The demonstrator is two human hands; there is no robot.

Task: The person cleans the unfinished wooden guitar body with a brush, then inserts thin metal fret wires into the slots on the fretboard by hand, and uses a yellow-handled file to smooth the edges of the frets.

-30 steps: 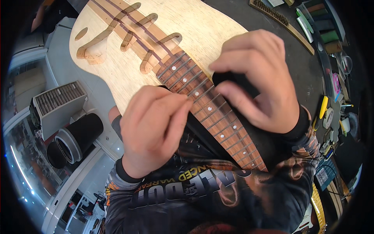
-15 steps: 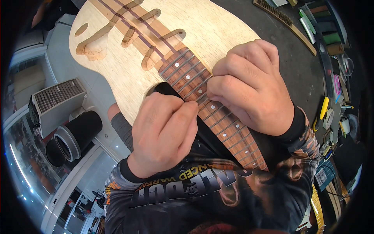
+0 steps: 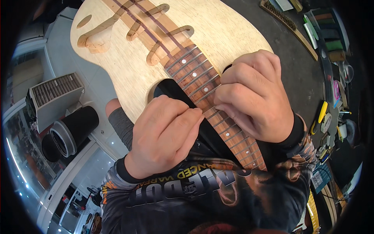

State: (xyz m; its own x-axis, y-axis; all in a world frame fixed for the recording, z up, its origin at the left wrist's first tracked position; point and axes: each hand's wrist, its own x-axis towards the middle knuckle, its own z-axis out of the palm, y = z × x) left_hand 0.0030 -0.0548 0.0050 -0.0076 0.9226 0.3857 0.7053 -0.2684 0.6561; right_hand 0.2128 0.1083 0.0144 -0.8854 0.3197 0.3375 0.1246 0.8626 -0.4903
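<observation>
An unfinished electric guitar body [image 3: 218, 33] of pale wood lies across the bench with its neck running toward me. The brown fretboard [image 3: 199, 80] carries metal frets and white dot inlays. My left hand [image 3: 165, 134] is closed in a pinch at the fretboard's left edge. On the opposite edge my right hand [image 3: 257, 99] is pinched too, its fingertips touching the fretboard. Both pinches line up across the neck near the same fret. Whatever sits between the fingertips, if anything, is too small or hidden to name. A black support [image 3: 175, 91] shows along the neck's left side.
A wooden-handled wire brush [image 3: 288, 23] lies on the dark bench at far right. Near it are an organiser of coloured pads [image 3: 331, 35] and a yellow-handled tool [image 3: 323, 110]. A black bin [image 3: 80, 123] and a grey slatted box [image 3: 57, 91] stand on the floor at left.
Both hands have moved a short way along the fretboard toward me, still pinched. The view has shifted slightly, so the guitar appears a little farther right and up.
</observation>
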